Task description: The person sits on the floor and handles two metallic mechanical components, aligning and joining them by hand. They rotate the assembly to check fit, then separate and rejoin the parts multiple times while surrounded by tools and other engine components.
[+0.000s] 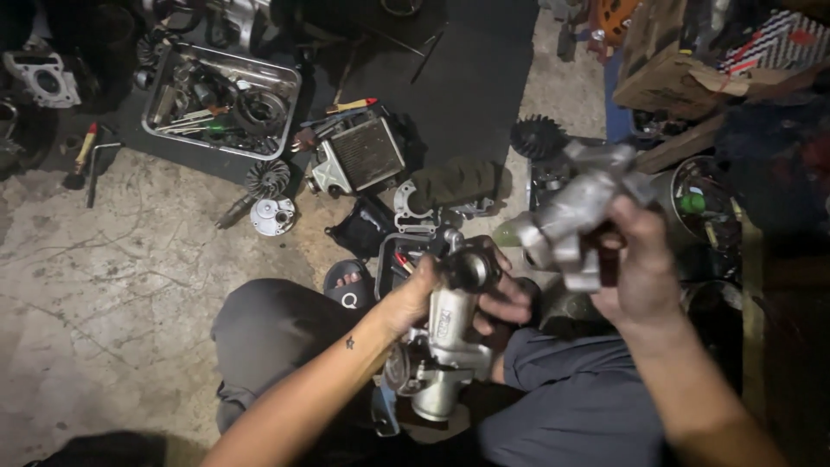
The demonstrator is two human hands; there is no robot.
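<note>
- Left hand (432, 290) closed around top of a silver carburetor (445, 346), fingers wrapped over its dark round mouth; carb body hangs down btwn the knees, over the lap.
- Right hand (635, 264) raised higher & to the right, gripping a grey cast-metal part (575, 216) w/ tube-like stubs; thumb & fingers clamped on its lower end, part tilted up-left. Slightly blurred, exact kind can't be told.
- The two pieces apart, not touching; cast part above and right of carb.
- Grey trousers (277, 329) on both legs, sandalled foot (347, 281) just left of left hand.
- On concrete floor (104, 285) ahead: small radiator (367, 154) w/ finned face, near a black mat (467, 78).
- Metal tray (164, 121) upper left, full of tools & round engine bits.
- Finned round part (267, 177) & a small silver cover (273, 216) just below tray, side by side.
- Red-handled screwdriver (84, 149) far left, well apart from hands.
- Black toothed fan wheel (536, 136) above cast part; cardboard box (666, 73) top right.
</note>
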